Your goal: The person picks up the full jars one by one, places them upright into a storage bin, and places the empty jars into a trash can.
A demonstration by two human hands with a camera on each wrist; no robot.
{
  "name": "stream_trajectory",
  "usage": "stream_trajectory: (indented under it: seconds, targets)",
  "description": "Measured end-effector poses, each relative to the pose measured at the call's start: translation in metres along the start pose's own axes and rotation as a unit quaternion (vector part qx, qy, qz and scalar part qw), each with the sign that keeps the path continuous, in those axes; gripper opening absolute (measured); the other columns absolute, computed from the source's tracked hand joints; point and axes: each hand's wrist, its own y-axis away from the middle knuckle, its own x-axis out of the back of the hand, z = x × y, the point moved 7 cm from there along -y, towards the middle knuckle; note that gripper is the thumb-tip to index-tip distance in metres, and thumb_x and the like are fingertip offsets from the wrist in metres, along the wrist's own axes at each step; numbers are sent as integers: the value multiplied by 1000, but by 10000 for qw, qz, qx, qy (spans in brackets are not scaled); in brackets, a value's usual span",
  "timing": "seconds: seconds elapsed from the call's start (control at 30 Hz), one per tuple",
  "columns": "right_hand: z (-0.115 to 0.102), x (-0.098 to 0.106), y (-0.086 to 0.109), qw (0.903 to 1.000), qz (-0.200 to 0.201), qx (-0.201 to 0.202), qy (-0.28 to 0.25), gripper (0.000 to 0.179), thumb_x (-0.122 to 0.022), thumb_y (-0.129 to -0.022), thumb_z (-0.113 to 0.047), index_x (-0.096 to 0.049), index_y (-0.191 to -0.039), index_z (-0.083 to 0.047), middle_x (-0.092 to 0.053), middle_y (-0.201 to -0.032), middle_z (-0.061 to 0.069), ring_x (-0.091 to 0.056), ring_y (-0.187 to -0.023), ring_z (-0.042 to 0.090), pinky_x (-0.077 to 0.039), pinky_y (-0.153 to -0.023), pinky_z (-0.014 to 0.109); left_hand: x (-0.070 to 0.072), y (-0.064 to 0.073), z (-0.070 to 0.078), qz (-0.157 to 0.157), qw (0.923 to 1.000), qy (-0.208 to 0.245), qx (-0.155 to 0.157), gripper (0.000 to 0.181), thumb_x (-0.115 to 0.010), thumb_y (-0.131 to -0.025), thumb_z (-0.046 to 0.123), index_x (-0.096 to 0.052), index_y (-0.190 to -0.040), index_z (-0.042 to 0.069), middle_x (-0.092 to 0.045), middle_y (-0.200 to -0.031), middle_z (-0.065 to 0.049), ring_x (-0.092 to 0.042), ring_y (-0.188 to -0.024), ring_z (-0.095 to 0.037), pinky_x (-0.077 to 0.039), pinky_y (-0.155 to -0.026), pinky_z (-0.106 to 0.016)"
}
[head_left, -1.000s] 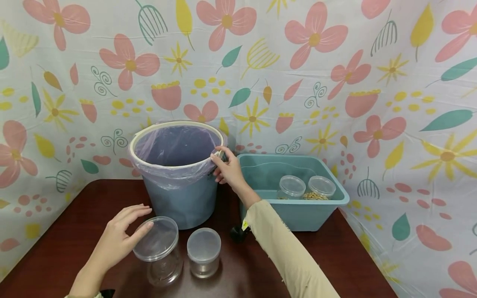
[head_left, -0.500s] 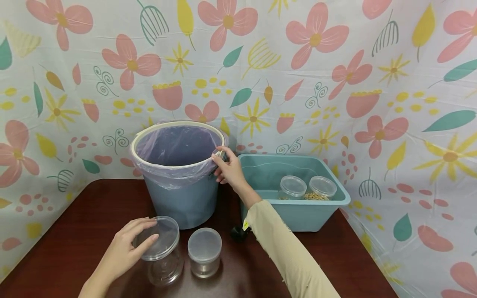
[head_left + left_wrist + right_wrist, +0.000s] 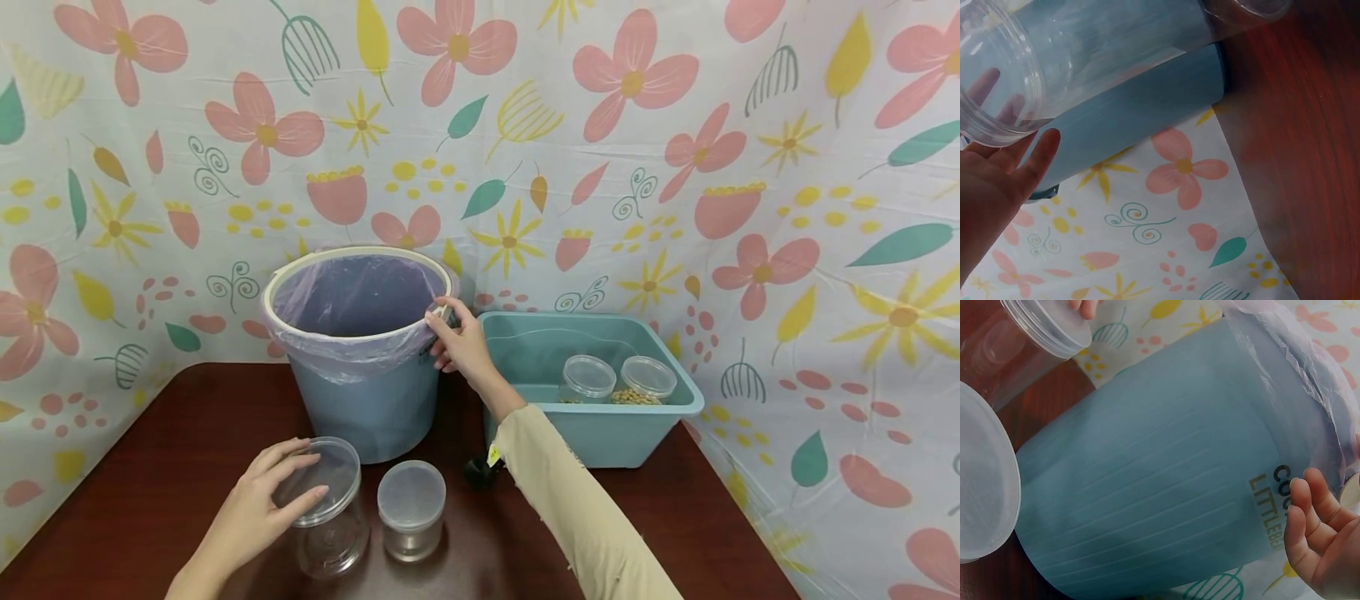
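My right hand (image 3: pixel 459 342) pinches the right side of the cream rim ring (image 3: pixel 352 335) on a blue trash can (image 3: pixel 367 408). A thin pinkish bag (image 3: pixel 1291 369) lines the can and folds over its outside. At the front left my left hand (image 3: pixel 258 508) lies with fingers spread over the lid of a large clear jar (image 3: pixel 330 537). The left wrist view shows its fingers (image 3: pixel 1044 153) at the edge of that lid, some seen through the plastic. A smaller clear jar (image 3: pixel 411 508) with a frosted lid stands just right of it.
Right of the can is a blue-green tub (image 3: pixel 600 433) holding two lidded jars, one (image 3: pixel 647 379) with tan beans or nuts. A small black object (image 3: pixel 480 472) lies before the tub. A floral curtain (image 3: pixel 525 167) hangs behind the dark table (image 3: pixel 150 492).
My left hand has moved right, further over the large jar's lid. The right hand stays on the trash can's rim.
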Motion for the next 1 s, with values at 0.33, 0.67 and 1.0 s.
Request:
stream_trajectory:
  seconds: [0.33, 0.67, 1.0]
  targets:
    - [-1, 0, 2, 10000, 24, 50, 43, 37, -57, -88, -32, -49, -122, -21, -55, -55, 15, -49, -37, 16, -42, -37, 28, -5, 4, -13, -501, 9973, 130, 528, 41, -80, -66, 26, -66, -103, 16, -46, -121, -11, -44, -108, -31, -37, -80, -44]
    - [-1, -1, 2, 10000, -31, -52, -14, 40, -55, -89, -31, -46, -127, -20, -55, -63, 27, -49, -38, 19, -41, -36, 29, -4, 8, -16, -853, 9944, 171, 598, 64, -82, -55, 42, -62, -112, 22, -44, -125, -11, -43, -109, -31, -39, -76, -47]
    - [-1, 0, 2, 10000, 30, 41, 17, 36, -56, -88, -32, -49, -122, -21, -54, -54, 13, -49, -37, 17, -42, -37, 29, -4, 9, -17, -724, 9968, 242, 217, 73, -84, -50, 44, -62, -115, 19, -44, -126, -5, -42, -109, -16, -29, -80, -9]
